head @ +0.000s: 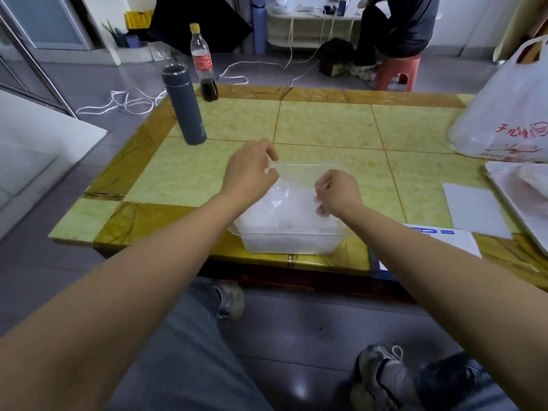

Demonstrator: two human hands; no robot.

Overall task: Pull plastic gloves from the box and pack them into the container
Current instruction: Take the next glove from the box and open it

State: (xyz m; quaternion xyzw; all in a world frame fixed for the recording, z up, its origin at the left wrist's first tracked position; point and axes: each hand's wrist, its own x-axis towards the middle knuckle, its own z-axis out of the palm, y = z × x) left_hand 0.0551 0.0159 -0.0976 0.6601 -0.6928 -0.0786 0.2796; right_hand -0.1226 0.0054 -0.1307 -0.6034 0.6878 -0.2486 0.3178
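Clutter is ranged around the container [290,246], set at the near edge of the table [326,129]: a flask [184,105] and a cola bottle [204,63] beyond it to the left, a plastic bag [510,114] and a tray [519,200] — both cut off — to its right. Above the container a clear glove [296,185] is pinched by the left hand [252,170] and the right hand [338,192]; its outline is hardly made out.

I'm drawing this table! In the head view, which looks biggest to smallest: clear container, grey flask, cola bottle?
Largest: clear container.
Then grey flask, then cola bottle: similar height, flask wider but nearer the camera, so that pair is unsure.
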